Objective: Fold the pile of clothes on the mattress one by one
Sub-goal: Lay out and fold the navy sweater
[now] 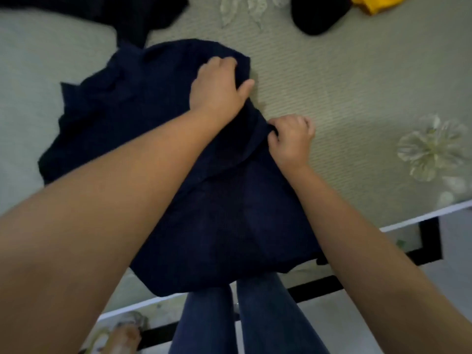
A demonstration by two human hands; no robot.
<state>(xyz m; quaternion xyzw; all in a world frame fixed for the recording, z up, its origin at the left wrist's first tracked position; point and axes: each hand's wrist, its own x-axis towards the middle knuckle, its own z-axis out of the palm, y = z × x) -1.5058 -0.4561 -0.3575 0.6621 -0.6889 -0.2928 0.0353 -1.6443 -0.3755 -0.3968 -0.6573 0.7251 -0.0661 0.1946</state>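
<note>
The right hand (291,139) pinches the right edge of the navy garment (204,213), fingers curled into a small bunch of cloth; the left hand (219,88) reaches across from the other side and grips the same edge just beyond the right hand, fingers curled down into the cloth and thumb out along the border; both hands are therefore closed on the fabric, a short way apart along one edge. This two-point hold appears meant to keep that edge taut and straight so it can be carried over as a single fold line; that is a judgement, not an observation.

Inward from the grips the garment spreads over the mattress (357,98), rumpled on the side away from the hands; its near end hangs over the mattress edge toward the person's legs (245,318), which stand against the bed frame (431,241).

Beyond the grips, at the far side of the mattress, lie a dark garment (127,14), a second dark item (316,14) and a yellow item (375,3); these look unfolded, so the task is judged incomplete.
</note>
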